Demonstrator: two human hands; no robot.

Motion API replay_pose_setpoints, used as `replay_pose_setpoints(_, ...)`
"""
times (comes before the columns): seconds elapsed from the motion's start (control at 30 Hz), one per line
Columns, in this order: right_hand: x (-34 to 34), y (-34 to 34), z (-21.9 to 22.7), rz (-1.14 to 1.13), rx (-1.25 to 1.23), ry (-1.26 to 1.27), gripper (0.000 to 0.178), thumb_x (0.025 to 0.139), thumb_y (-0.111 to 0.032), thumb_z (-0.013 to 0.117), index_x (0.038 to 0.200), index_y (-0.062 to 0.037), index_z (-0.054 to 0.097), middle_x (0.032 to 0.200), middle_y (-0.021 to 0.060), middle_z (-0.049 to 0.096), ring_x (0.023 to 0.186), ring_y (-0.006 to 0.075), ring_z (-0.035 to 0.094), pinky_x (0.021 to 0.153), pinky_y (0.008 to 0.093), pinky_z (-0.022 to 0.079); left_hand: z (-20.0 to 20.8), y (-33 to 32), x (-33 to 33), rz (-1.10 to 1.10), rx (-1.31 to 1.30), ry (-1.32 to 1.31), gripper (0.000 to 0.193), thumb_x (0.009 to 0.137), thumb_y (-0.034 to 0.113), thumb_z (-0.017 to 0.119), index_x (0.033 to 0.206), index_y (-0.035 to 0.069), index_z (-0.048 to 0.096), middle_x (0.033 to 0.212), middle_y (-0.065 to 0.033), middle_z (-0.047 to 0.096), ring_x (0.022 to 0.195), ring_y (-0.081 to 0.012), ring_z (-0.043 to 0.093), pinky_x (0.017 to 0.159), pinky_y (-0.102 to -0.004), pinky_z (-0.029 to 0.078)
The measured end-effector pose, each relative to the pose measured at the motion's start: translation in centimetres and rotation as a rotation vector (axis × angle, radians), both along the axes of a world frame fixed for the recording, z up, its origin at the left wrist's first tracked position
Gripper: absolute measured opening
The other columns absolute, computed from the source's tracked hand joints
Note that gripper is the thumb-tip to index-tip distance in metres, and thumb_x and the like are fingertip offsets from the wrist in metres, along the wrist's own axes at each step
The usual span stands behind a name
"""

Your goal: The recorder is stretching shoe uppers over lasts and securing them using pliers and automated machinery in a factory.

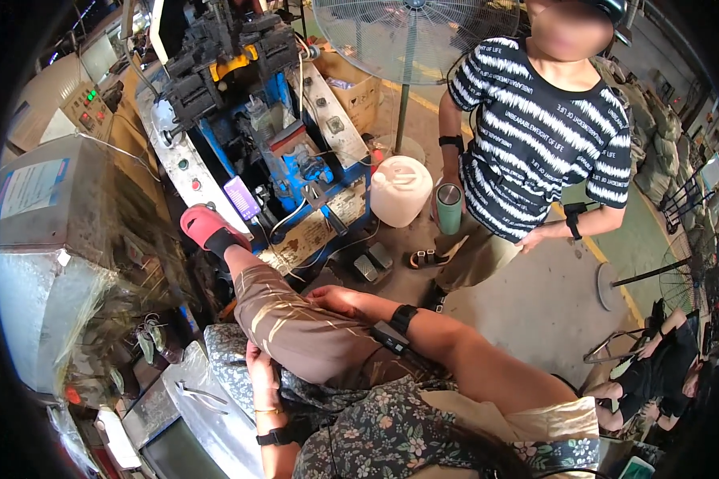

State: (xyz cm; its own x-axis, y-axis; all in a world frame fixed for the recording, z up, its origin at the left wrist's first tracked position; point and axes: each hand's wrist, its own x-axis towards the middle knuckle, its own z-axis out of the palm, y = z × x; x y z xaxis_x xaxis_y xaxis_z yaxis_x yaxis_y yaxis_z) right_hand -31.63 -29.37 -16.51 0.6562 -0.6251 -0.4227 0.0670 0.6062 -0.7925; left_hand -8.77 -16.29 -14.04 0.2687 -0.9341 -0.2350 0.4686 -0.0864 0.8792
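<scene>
My right hand (pixel 333 300) rests on the brown patterned trouser leg (pixel 295 319) near my raised knee. Its fingers are loosely bent, and I see nothing in them. Beside the same thigh lies my left hand (pixel 261 369), fingers stretched along the cloth, their tips partly hidden by the leg. My foot, in a pink clog (pixel 204 226), is propped against the edge of a black and blue machine (pixel 272 144). A flowered dark apron (pixel 367 431) covers my lap. Pliers (pixel 202 397) lie on a plastic-covered surface, left of my left hand.
A person in a black-and-white striped shirt (pixel 543 144) stands ahead, holding a green tumbler (pixel 449 211). A white plastic jug (pixel 401 191), a foot pedal (pixel 371 262) and a large fan (pixel 411 40) are near the machine. A metal cabinet (pixel 40 303) stands left; another person (pixel 655 375) sits far right.
</scene>
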Motion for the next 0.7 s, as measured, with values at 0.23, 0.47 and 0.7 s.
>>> replay_pose_setpoints(0.23, -2.0, 0.2, 3.1, 0.253, 0.042, -0.144, 0.033, 0.09, -0.003, 0.043, 0.117, -0.0046, 0.063, 0.101, 0.0001, 0.066, 0.088, 0.0083, 0.055, 0.078, 0.024, 0.045, -0.5, -0.5, -0.2, -0.02, 0.002, -0.092, 0.03, 0.087, -0.006, 0.051, 0.114, 0.002, 0.061, 0.11, -0.0085, 0.067, 0.098, -0.016, 0.062, 0.09, -0.0301, 0.048)
replay_pose_setpoints(0.47, -0.7, 0.0, 5.8, -0.113, -0.398, -0.048, 0.032, 0.099, -0.032, 0.057, 0.116, -0.0051, 0.06, 0.098, -0.0023, 0.06, 0.09, 0.0077, 0.05, 0.081, 0.0269, 0.044, 1.9, 0.3, -0.6, 0.018, -0.222, 0.257, 0.032, 0.093, 0.009, 0.059, 0.125, 0.007, 0.053, 0.124, -0.0068, 0.061, 0.113, -0.0213, 0.058, 0.101, -0.0377, 0.044)
replay_pose_setpoints(0.7, 0.5, 0.2, 8.2, -0.121, -0.569, -0.071, 0.015, 0.096, -0.018, 0.061, 0.092, -0.0036, 0.06, 0.08, -0.0051, 0.055, 0.076, 0.0052, 0.046, 0.07, 0.0228, 0.042, 2.6, -0.5, -0.1, -0.007, -0.249, 0.264, 0.015, 0.088, 0.004, 0.063, 0.101, 0.008, 0.058, 0.104, -0.0053, 0.066, 0.098, -0.0191, 0.061, 0.093, -0.0349, 0.047)
